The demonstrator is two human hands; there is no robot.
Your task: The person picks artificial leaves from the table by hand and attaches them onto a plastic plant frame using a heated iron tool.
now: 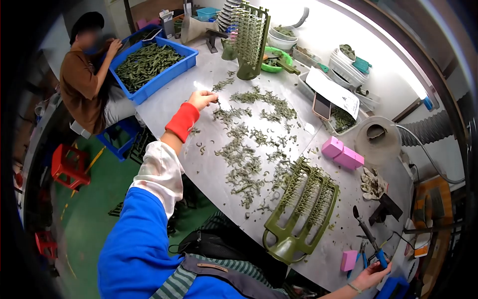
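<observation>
My left hand (202, 99), in a red wristband, reaches out over the metal table. Its fingers are pinched together beside small curved green pieces (238, 154), which lie scattered widely; whatever is between the fingertips is too small to make out. At the lower right, my right hand (372, 276) is closed around the blue handle end of a soldering iron (368, 231), whose dark tip points up and away. In front of me lies an olive-green, three-pronged moulded frame (291, 244) lined with rows of small curved pieces.
A similar green frame (251, 42) stands upright at the back. One person (82, 82) sits beyond a blue crate (189, 61) heaped with green pieces. Pink blocks (342, 153), a phone (321, 106), a clear funnel (381, 149), a black stand (386, 209) and blue-handled pliers (365, 256) are on the right.
</observation>
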